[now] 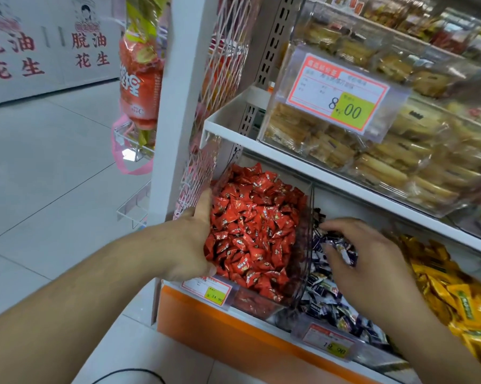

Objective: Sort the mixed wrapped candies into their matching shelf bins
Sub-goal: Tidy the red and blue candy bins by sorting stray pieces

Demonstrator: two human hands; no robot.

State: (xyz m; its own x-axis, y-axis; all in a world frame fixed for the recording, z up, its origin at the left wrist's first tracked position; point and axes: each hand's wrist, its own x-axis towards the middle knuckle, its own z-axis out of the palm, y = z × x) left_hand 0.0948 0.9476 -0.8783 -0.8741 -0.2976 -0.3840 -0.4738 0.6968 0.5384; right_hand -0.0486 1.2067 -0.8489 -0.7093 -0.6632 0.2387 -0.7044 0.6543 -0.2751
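Red candies [256, 225] under left hand [190, 242], fingers [204, 202] flat.

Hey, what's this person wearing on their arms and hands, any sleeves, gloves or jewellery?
Nothing shows on them. The left hand and right hand are bare, with no gloves, rings or watch in view. Both forearms are bare up to the frame edge, so no sleeves show.

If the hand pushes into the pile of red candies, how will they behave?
The red candies lie loose and heaped, so they would probably shift and slide aside. Their glossy wrappers look slippery. Each seems small and light.
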